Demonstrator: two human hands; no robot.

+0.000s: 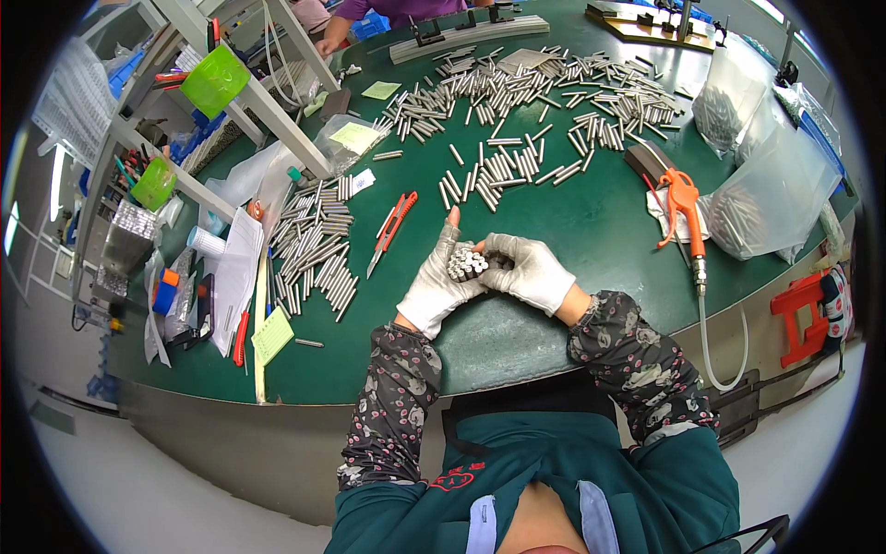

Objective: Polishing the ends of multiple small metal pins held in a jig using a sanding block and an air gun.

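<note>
Both my hands wear white gloves with bare fingertips and meet over the near middle of the green table. Between them is a bundle of short metal rods (467, 265), its round ends facing up. My left hand (438, 288) is wrapped around the bundle's left side, thumb pointing away from me. From the right, my right hand (531, 273) closes its curled fingers on the same bundle. Loose metal rods (494, 175) lie scattered just beyond my hands, and another group of rods (318, 242) lies to the left. A red utility knife (392, 231) rests left of my left hand.
An orange air blow gun (681, 210) with a hose lies at the right. Plastic bags of rods (738, 217) stand at the right edge. Shelf posts (277, 120), papers (235, 277) and tape (166, 291) crowd the left. Across the table, a person in purple (397, 11) sits.
</note>
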